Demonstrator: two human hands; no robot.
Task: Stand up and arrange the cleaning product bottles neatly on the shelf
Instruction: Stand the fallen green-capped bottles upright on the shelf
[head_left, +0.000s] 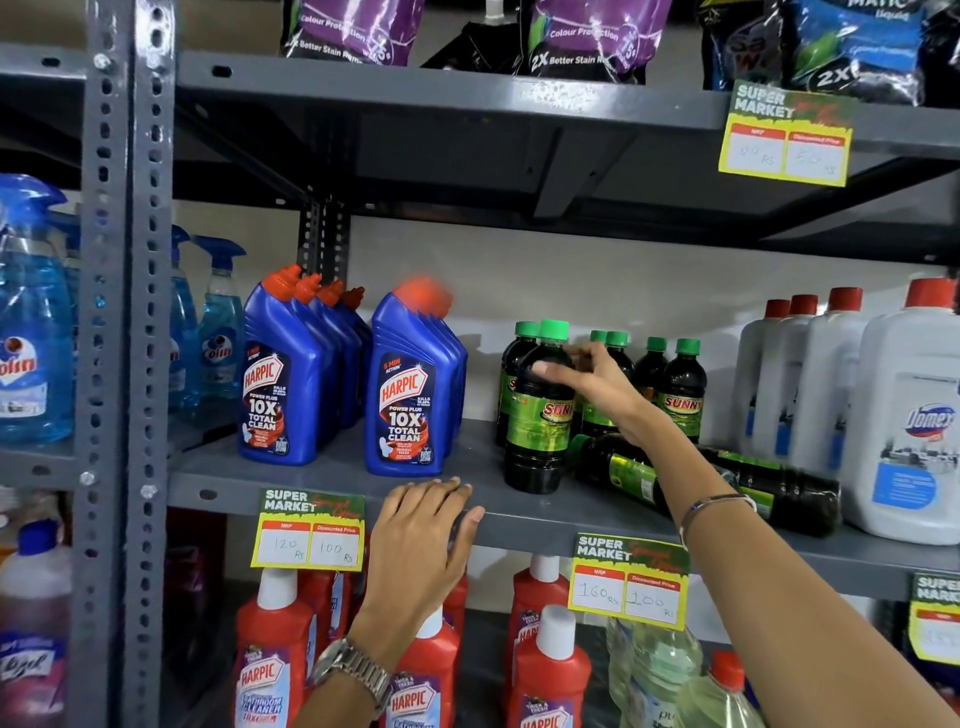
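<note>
Two hands in view. Right hand (592, 384) wraps the shoulder of an upright dark Sunny bottle (537, 415), thumb on its front, fingers curled round the far side, narrow and closed on it; bottle stands on the grey metal shelf (332, 467) at the front of the green-capped group. At 4 o'clock from it a fallen Sunny bottle (618, 470) lies on its side, cap toward the upright one, partly behind the forearm. Left hand (421, 540) at 7 o'clock from the held bottle, palm down, fingers together & flat on the shelf's front lip, gripping nothing. Blue Harpic bottles (410, 395) w/ angled red caps stand at 9 o'clock; glossy plastic, smooth.
</note>
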